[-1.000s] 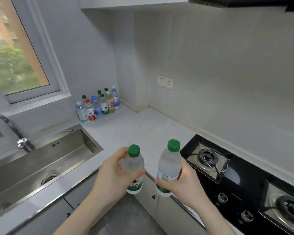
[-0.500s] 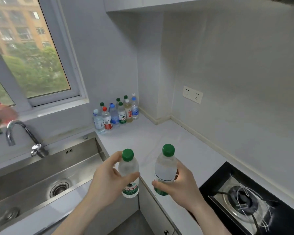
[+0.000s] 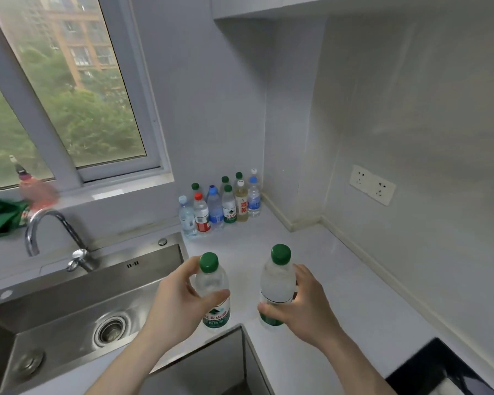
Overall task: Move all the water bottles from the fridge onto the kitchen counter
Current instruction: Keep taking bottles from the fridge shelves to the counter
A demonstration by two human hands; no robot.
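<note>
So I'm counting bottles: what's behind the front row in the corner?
Behind the front row of six bottles, four caps show: three green caps and one white cap. Those back bottles' bodies are covered, so their labels cannot be read.

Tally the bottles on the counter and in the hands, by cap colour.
Green caps: 6 (4 on the counter, 2 held)
Blue caps: 3 (one pale)
White caps: 2
Red caps: 1
Total: 12

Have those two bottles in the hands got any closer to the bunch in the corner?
Yes. Both held bottles now sit nearer the corner cluster, over the counter edge.
</note>
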